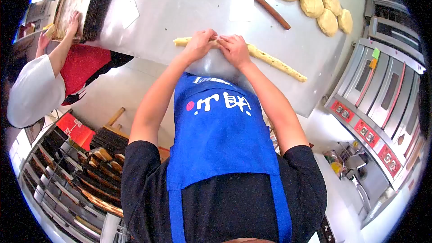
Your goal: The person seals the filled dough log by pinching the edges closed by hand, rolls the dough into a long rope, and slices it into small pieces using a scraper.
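Broadly, a shiny grey metal table holds rounded pale-yellow dough lumps, far right. Nearer lie a long pale-yellow dough rope, then a slim brown wooden rod. Left hand and right hand, close together, pinch the rope.

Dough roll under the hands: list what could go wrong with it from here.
The dough roll might thin or tear mid-length, where the left hand and right hand meet. Its long right-hand stretch, unsupported by either hand, could twist or crack if the middle is pulled. The loose rolling pin might roll if bumped.
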Demonstrator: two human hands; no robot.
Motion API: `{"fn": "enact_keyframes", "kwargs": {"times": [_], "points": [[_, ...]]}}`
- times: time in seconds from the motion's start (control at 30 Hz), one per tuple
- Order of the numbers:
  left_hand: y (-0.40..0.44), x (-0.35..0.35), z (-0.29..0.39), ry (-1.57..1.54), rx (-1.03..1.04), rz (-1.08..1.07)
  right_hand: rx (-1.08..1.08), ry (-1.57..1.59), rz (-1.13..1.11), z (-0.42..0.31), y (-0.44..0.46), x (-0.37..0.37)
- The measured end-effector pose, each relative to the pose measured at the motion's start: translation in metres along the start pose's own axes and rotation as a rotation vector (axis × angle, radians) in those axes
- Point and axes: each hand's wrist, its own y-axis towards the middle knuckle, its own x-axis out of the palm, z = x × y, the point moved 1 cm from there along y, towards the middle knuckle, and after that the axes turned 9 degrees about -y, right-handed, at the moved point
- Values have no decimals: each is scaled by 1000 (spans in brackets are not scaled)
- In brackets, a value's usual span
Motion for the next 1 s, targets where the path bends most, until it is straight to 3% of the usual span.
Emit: {"fn": "enact_keyframes", "kwargs": {"times": [0.07, 0.17, 0.27, 0.47, 0.53, 0.83, 0.93, 1.0], "points": [[3, 1, 5, 24, 32, -26, 191, 152, -41, 1, 1, -9], [2, 5, 11, 146, 174, 42, 212, 111, -28, 16, -8, -25], [8, 14, 9, 224, 194, -75, 152, 106, -39, 21, -13, -34], [9, 20, 2, 158, 136, -50, 69, 11, -8, 22, -22, -12], [10, 22, 8, 82, 122, 102, 74, -24, -4, 23, -23, -7], [15, 28, 4, 196, 40, 42, 38, -4, 26, 21, -17, -13], [15, 26, 3, 64, -6, 55, 161, 129, -20, 19, -11, -22], [11, 26, 5, 81, 45, 118, 395, 225, -123, 19, -11, -21]]}}
